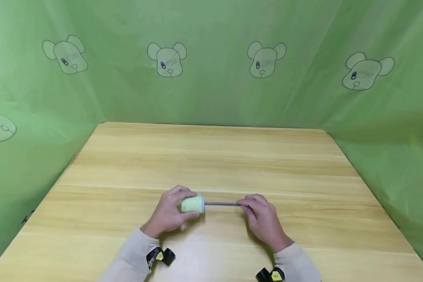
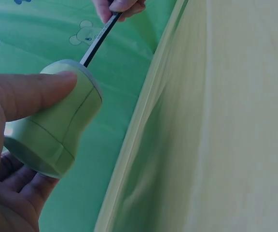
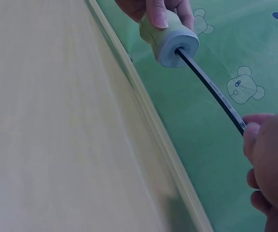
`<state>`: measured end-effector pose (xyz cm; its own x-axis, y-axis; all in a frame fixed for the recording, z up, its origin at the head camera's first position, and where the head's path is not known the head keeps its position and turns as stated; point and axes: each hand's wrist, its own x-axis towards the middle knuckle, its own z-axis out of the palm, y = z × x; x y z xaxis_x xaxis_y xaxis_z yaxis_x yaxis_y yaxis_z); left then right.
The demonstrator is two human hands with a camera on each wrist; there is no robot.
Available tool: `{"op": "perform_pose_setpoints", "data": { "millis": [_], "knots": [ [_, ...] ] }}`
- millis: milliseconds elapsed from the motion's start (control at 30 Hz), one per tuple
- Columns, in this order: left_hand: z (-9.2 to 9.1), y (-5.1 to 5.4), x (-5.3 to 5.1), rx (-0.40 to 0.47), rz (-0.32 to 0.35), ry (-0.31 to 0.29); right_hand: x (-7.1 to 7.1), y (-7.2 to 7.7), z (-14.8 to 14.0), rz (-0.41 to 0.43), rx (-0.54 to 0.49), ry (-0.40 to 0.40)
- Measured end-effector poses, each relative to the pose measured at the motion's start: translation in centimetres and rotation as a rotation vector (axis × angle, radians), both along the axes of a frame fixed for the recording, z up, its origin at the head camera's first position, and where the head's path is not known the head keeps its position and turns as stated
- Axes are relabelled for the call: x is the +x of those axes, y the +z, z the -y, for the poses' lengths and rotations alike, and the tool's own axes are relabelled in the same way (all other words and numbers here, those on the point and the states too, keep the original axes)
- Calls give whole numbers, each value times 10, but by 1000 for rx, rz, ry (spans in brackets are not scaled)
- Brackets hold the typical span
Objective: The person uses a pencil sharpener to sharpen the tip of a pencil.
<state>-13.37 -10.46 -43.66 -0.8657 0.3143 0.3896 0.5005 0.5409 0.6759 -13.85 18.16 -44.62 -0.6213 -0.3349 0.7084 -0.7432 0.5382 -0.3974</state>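
Observation:
My left hand (image 1: pixel 169 211) grips a pale green pencil sharpener (image 1: pixel 191 204), its thumb on one side and the fingers on the other. The sharpener lies sideways, its blue-grey end toward the right. From a round hole in that end a dark pencil (image 1: pixel 220 203) with a light stripe sticks out; its tip is hidden inside. My right hand (image 1: pixel 263 219) pinches the pencil's far end between thumb and fingers. In the right wrist view the pencil (image 3: pixel 211 89) runs straight from the hole to the pinching fingertips (image 3: pixel 251 135). Both hands are over the front half of the table.
The wooden table (image 1: pixel 211 156) has a light grain. Green cloth (image 1: pixel 211 98) printed with bear heads hangs behind it and at both sides. Small black devices are strapped at the left wrist (image 1: pixel 168 256) and the right wrist (image 1: pixel 264 275).

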Motion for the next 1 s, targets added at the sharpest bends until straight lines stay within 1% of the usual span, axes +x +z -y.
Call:
{"op": "perform_pose_setpoints", "data": {
  "millis": [133,267,333,400,500,567,667,833,900,1000],
  "knots": [
    [-1,-2,1,13,-24,-16,0,-1,-1,24,-2,-14],
    [-2,-2,1,6,-41,-36,1,0,-1,76,1,-26],
    [-2,-1,1,-1,-38,-49,1,1,0,112,7,-40],
    [-1,0,1,0,-28,-55,2,4,-1,169,3,-46],
    [-1,1,1,-4,-25,-49,3,6,-2,249,-27,-34],
    [0,2,2,0,-27,-46,3,7,-2,272,-46,-33],
    [0,1,2,17,-27,-41,3,7,-2,244,-46,-51],
    [-2,1,1,125,17,-58,2,6,-2,162,-49,-99],
    [-2,1,0,163,33,-68,1,5,-2,123,-46,-99],
    [-2,1,1,184,42,-69,-1,5,-1,47,-27,-66]
  ]
}}
